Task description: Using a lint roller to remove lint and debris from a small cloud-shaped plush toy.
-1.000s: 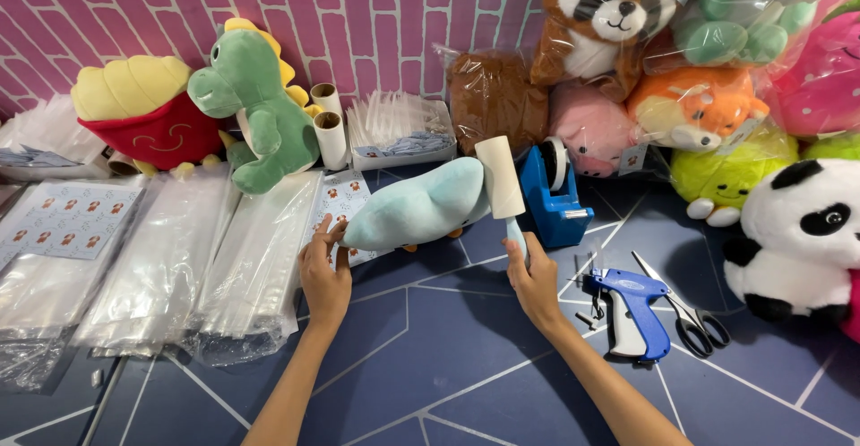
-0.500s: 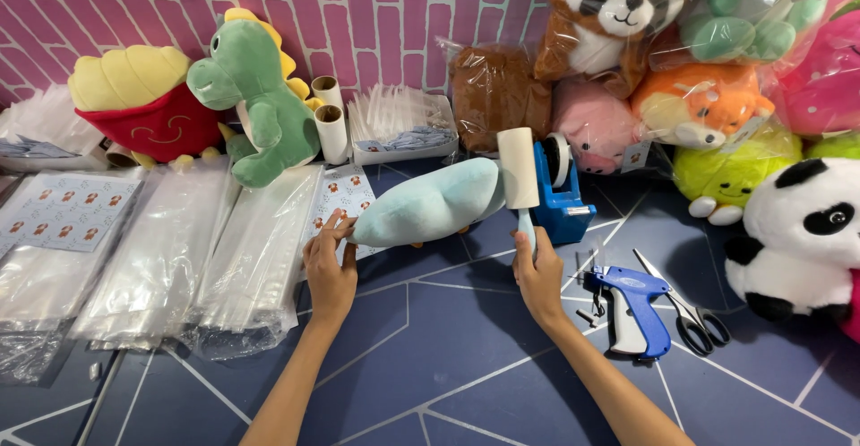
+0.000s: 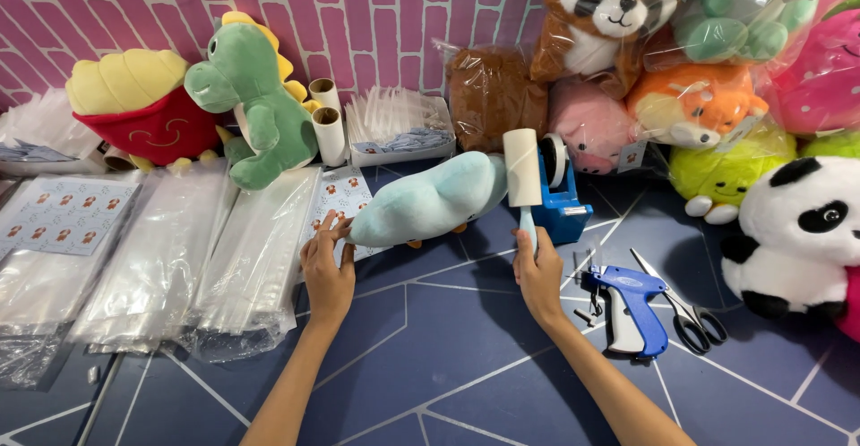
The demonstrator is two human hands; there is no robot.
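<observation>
A pale blue plush toy lies on the dark blue mat. My left hand pinches its left end. My right hand grips the light blue handle of a lint roller, held upright with its cream roll resting against the toy's right end. A blue tape dispenser stands just behind the roller.
Stacks of clear plastic bags and sticker sheets lie at the left. A blue tagging gun and scissors lie right of my hand. Plush toys, among them a green dinosaur and a panda, line the pink brick wall.
The roller has moved right along the toy toward its right end, and my right hand followed. The view shifted slightly; my left hand keeps its hold.
</observation>
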